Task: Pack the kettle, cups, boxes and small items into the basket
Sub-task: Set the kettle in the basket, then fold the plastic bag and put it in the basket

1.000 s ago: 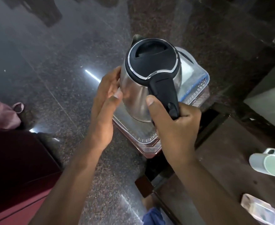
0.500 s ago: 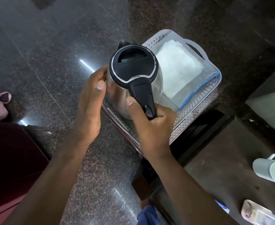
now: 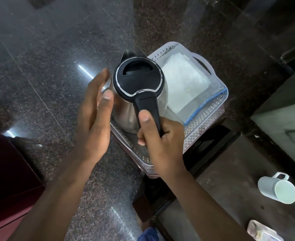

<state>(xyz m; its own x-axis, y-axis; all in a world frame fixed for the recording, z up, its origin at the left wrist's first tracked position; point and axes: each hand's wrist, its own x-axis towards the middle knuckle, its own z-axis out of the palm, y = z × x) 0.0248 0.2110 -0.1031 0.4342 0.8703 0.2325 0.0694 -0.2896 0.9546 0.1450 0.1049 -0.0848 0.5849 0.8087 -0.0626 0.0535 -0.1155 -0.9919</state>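
Observation:
A steel kettle with a black lid and handle stands upright in the near left part of a white perforated basket. My right hand grips the kettle's black handle. My left hand is just left of the kettle body, fingers spread, thumb near the steel side. A clear bag with a white pad lies in the far part of the basket. A white cup lies on its side on the dark table at the right. A small clear box sits at the bottom right.
The basket rests on a low dark stand beside the brown table. Polished granite floor lies to the left. A dark red surface is at the lower left, and a grey-green seat at the right.
The kettle has come down into the basket's near left part. My left hand has loosened from the kettle's side, its fingers now spread.

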